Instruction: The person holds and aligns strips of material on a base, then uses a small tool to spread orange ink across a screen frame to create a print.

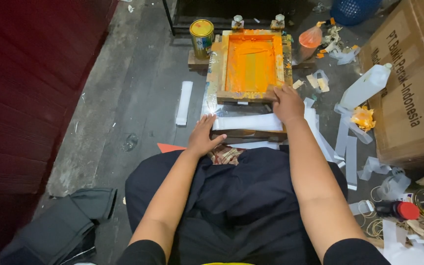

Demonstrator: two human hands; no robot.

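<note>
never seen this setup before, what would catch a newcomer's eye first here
The wooden screen frame flooded with bright orange ink stands out at top centre. The right hand grips its near edge, while the left hand presses on a white strip just below it. A yellow can stands left of the frame, and white strips litter the floor to the right beside a cardboard box.

Yellow paint tin (201,36) stands just left of the work, loose white strip (184,102) on the floor nearby. Right: cardboard box (408,83), white plastic bottle (366,86), blue basket (353,10) top, red-capped bottle (397,210).
</note>
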